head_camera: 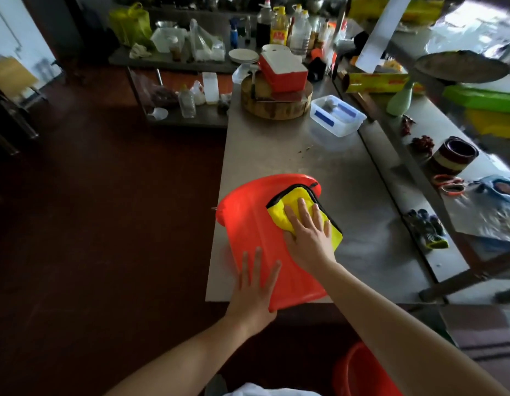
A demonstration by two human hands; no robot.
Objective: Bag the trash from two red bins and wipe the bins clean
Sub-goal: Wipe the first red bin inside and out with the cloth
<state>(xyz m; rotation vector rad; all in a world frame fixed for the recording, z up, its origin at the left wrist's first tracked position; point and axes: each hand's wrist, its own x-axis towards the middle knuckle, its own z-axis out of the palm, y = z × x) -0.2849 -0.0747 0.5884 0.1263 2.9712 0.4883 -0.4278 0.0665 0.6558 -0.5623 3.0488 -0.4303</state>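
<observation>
The left hand (pixel 255 290) lies flat, fingers straight and a little spread, on the near end of the red bin (pixel 248 224). It holds nothing and seems to be there only to brace the bin so it cannot roll or slide. The bin lies on its side at the near left corner of the counter (pixel 276 150), with its rim pointing away and its base just past the counter's near edge. This turns its outer wall upward, where it is easy to reach. A yellow cloth (pixel 288 201) with a dark border is spread on that wall close to the rim. The right hand (pixel 308 235) presses down on the cloth with an open palm and straight fingers rather than gripping it, which suits a broad wiping stroke. The two hands are apart, one at each end of the bin. A second red bin (pixel 359 375) stands low on the floor beside the person, probably waiting its turn; what it contains cannot be made out.
</observation>
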